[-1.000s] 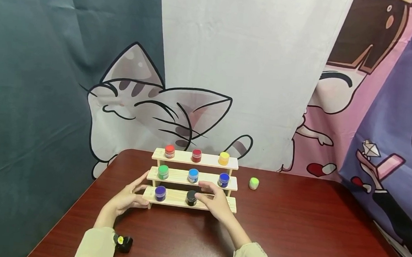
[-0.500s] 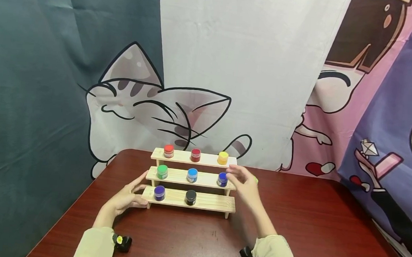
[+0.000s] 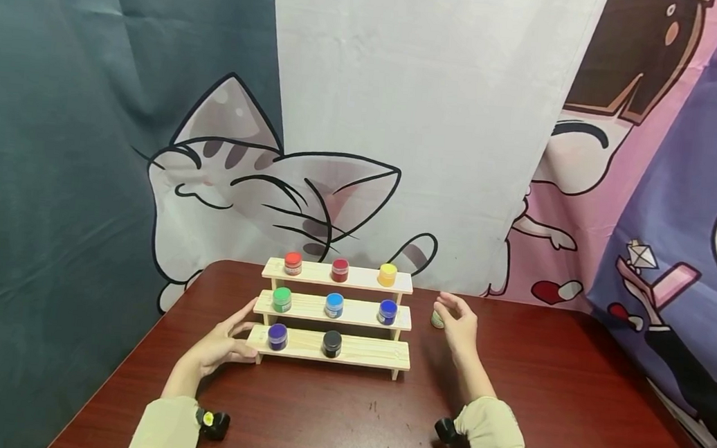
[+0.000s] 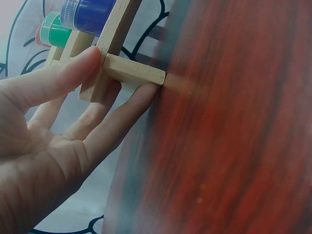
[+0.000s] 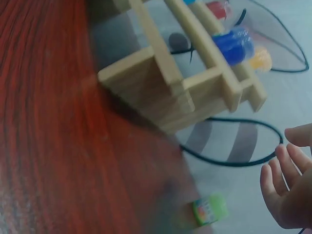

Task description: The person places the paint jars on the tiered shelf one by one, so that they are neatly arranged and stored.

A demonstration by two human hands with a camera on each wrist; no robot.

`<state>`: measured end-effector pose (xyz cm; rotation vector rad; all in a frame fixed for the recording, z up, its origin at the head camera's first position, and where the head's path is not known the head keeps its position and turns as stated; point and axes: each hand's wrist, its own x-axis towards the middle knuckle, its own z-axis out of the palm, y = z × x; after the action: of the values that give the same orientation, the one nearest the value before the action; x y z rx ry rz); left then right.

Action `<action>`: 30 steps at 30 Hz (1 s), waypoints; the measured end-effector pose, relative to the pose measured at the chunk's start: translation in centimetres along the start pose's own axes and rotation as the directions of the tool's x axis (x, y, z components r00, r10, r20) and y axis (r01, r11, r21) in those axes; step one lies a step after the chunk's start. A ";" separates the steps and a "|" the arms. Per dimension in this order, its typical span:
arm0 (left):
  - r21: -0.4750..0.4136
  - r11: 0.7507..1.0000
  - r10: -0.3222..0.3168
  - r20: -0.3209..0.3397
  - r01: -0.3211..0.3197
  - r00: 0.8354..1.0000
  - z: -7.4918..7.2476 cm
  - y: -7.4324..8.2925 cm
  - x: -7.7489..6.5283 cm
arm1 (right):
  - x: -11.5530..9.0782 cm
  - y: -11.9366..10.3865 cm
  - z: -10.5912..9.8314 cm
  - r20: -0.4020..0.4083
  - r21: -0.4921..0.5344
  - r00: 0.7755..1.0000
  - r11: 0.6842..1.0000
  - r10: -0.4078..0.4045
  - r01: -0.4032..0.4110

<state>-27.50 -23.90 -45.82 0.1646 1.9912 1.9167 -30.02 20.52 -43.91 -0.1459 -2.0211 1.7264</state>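
A three-tier wooden display rack (image 3: 362, 353) stands on the table, bearing several small paint jars. My left hand (image 3: 220, 346) holds its left end; in the left wrist view the thumb lies on the lowest shelf's edge, the fingers below it. A purple jar (image 3: 278, 337) and a black jar (image 3: 332, 344) stand on the lowest shelf. To the right of the rack, my right hand (image 3: 460, 328) hovers beside a light green paint jar (image 5: 209, 209), partly hidden by it in the head view. Its fingers are loosely bent and apart from the jar in the right wrist view.
Green (image 3: 282, 300), light blue (image 3: 334, 305) and dark blue jars (image 3: 388, 312) fill the middle shelf. Red (image 3: 293, 263), dark red (image 3: 339, 270) and yellow jars (image 3: 387, 274) are on top. A printed curtain (image 3: 463, 155) hangs behind the brown table (image 3: 320, 416).
My right hand has moved away from the black jar, rightward past the rack's end to the light green jar. The left hand stays on the rack.
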 end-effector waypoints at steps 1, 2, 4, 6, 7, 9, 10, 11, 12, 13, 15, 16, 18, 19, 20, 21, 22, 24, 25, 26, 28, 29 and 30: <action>0.000 1.000 0.002 0.002 -0.002 1.000 0.0 0.0 0.1 | 0.2 0.5 -0.1 -0.011 -0.002 1.000 1.000 0.004 -0.004; 0.000 1.000 0.005 0.005 -0.005 1.000 0.0 0.0 0.1 | 0.3 0.9 -0.3 -0.019 -0.007 1.000 1.000 0.012 -0.012; 0.000 1.000 0.005 0.007 -0.005 1.000 0.1 0.0 0.1 | 0.5 1.6 -0.6 -0.028 -0.015 0.999 0.999 0.046 -0.046; -0.001 1.000 0.004 0.013 -0.004 1.000 0.1 0.1 0.1 | 0.6 2.0 -1.1 -0.029 -0.027 0.996 0.996 0.088 -0.089; -0.002 1.000 0.004 0.016 -0.004 1.000 0.1 0.1 0.0 | 0.6 2.2 -1.3 -0.026 -0.037 0.994 0.993 0.111 -0.112; -0.001 1.000 0.003 0.022 -0.003 1.000 0.1 0.1 0.0 | 0.7 2.6 -1.7 -0.012 -0.048 0.988 0.987 0.153 -0.153; -0.001 1.000 0.001 0.024 -0.001 1.000 0.1 0.2 -0.1 | 0.7 2.7 -1.8 -0.003 -0.053 0.986 0.984 0.168 -0.168; 0.002 1.000 0.002 0.026 -0.002 1.000 0.0 0.2 -0.1 | 0.7 2.8 -1.9 0.008 -0.057 0.984 0.982 0.180 -0.179; 0.006 1.000 0.006 0.030 -0.006 1.000 0.0 0.2 -0.2 | 0.8 3.0 -2.0 0.021 -0.058 0.981 0.980 0.192 -0.191; 0.010 1.000 0.006 0.027 -0.007 1.000 0.0 0.2 -0.2 | 0.8 3.1 -2.0 0.035 -0.058 0.978 0.978 0.204 -0.202; 0.014 1.000 0.006 0.021 -0.006 1.000 -0.1 0.2 -0.3 | 1.0 3.5 -1.9 0.067 -0.044 0.973 0.974 0.223 -0.220; 0.016 1.000 0.006 0.017 -0.006 1.000 -0.1 0.2 -0.3 | 1.1 3.7 -1.9 0.082 -0.039 0.969 0.973 0.232 -0.229; 0.020 1.000 0.006 0.007 -0.006 1.000 -0.2 0.2 -0.3 | 1.3 4.2 -1.8 0.109 -0.026 0.961 0.967 0.254 -0.253; 0.018 1.000 0.002 0.002 -0.002 1.000 -0.2 0.2 -0.3 | 1.4 4.4 -1.8 0.117 -0.017 0.957 0.964 0.266 -0.265; 0.018 1.000 0.002 0.004 -0.002 1.000 -0.2 0.2 -0.2 | 1.4 4.6 -1.9 0.122 -0.011 0.954 0.962 0.273 -0.274; 0.019 1.000 0.001 0.005 -0.001 1.000 -0.2 0.2 -0.2 | 1.5 4.7 -1.9 0.123 -0.006 0.951 0.959 0.282 -0.284; 0.020 1.000 0.002 0.007 -0.003 1.000 -0.1 0.1 -0.1 | 1.5 4.8 -2.0 0.123 -0.003 0.949 0.956 0.291 -0.293; 0.017 1.000 0.004 0.008 -0.004 1.000 0.0 0.1 0.1 | 1.5 5.0 -2.1 0.121 0.004 0.946 0.953 0.299 -0.302; 0.014 1.000 0.004 0.008 -0.004 1.000 0.0 0.1 0.1 | 1.6 5.1 -2.1 0.121 0.005 0.946 0.952 0.302 -0.305; 0.014 1.000 0.006 0.007 -0.006 1.000 0.0 0.1 0.1 | 1.6 5.2 -2.1 0.122 -0.001 0.945 0.952 0.302 -0.305; 0.016 1.000 0.008 0.007 -0.008 1.000 0.0 0.0 0.1 | 1.7 5.3 -2.0 0.125 -0.021 0.943 0.951 0.308 -0.308; 0.019 1.000 0.010 0.012 -0.011 1.000 -0.1 -0.1 0.1 | 1.8 5.4 -1.9 0.126 -0.039 0.943 0.951 0.309 -0.307; 0.021 1.000 0.013 0.018 -0.014 1.000 -0.1 -0.1 0.1 | 1.8 5.5 -1.9 0.126 -0.054 0.943 0.951 0.309 -0.305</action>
<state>-27.57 -23.98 -45.93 0.2008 2.0039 1.8961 -32.04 23.97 -48.46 -0.3854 -2.2202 1.9340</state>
